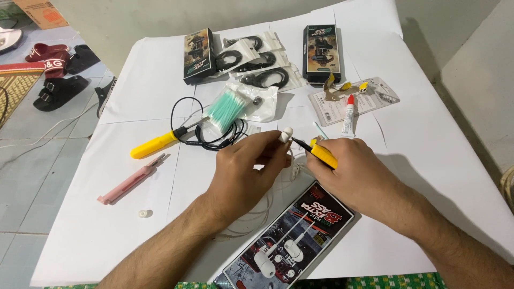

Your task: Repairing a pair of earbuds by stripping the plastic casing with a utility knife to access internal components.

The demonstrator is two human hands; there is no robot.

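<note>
My left hand (pixel 243 168) pinches a small white earbud (pixel 286 134) between thumb and fingers, its white cable (pixel 257 217) trailing under the wrist. My right hand (pixel 350 168) grips a small yellow-handled tool (pixel 321 152) with a thin dark tip touching the earbud. Both hands hover over white paper sheets (pixel 155 75) that cover the work surface. Below them lies a printed earphone package (pixel 292 241) with white earbuds showing.
A yellow soldering iron (pixel 158 143) with a black cord, a pink brush tool (pixel 131 183), a bag of green swabs (pixel 235 104), two dark boxes (pixel 198 56), bagged black cables (pixel 259 61), a glue tube (pixel 349 115) and a small white ring (pixel 143 213) lie around. Sandals (pixel 56 69) sit on the floor at left.
</note>
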